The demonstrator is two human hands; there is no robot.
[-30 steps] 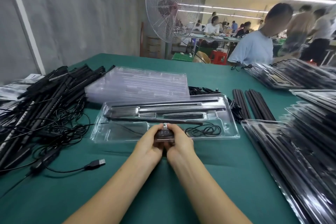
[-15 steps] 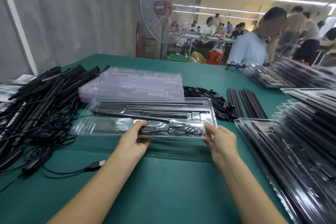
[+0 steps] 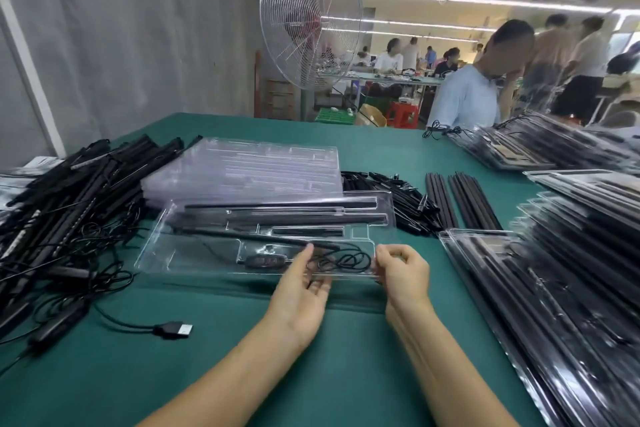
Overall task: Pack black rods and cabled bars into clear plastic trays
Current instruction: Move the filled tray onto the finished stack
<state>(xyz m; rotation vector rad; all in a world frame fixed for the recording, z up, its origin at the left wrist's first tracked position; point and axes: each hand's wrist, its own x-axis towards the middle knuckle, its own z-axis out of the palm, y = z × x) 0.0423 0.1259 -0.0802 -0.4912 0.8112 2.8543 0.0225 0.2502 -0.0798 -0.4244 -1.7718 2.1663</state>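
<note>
A clear plastic tray point(image 3: 156, 251) is held just above the green table point(image 3: 346, 374), in front of me. In its slots lie black rods point(image 3: 280, 207), a cabled bar point(image 3: 242, 236), a small black controller point(image 3: 265, 259) and a coiled cable point(image 3: 343, 258). My left hand point(image 3: 298, 291) pinches the tray's near edge, thumb on top and fingers showing through the plastic beneath. My right hand point(image 3: 403, 274) grips the near edge close to the right corner with curled fingers.
A tangled pile of cabled bars point(image 3: 62, 204) fills the left, with a loose USB plug point(image 3: 176, 329) near it. Empty trays point(image 3: 242, 166) are stacked behind; loose rods point(image 3: 464, 201) and small black parts point(image 3: 391, 198) lie beside them. Packed trays point(image 3: 571, 288) stack on the right. A person point(image 3: 467, 97) stands beyond.
Both hands left the controller, took the tray's near edge and lifted it off the table. My left hand has since slid right toward the right hand.
</note>
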